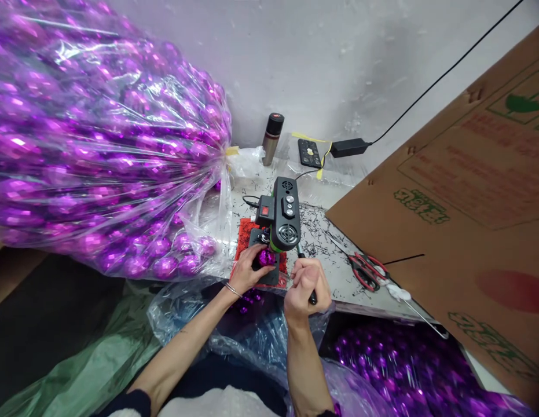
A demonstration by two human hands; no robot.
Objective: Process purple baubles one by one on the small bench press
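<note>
A black and green bench press machine (287,214) stands on a red mat (246,231) at the edge of the white work table. Under its head, my left hand (248,269) grips a shiny purple ball ornament (266,257) between thumb and fingers, against the machine's dark base plate (269,277). My right hand (307,286) is wrapped round the machine's black lever handle (313,297), right of the base. The underside of the ball and its contact with the plate are hidden by my fingers and the machine head.
A big clear bag of purple balls (121,145) fills the left. Scissors (365,271) lie right, beside a cardboard box (460,202). Behind stand a thermos (272,139), a phone (310,153) and a power adapter (349,147). Black scraps litter the table; more purple balls (395,365) sit below.
</note>
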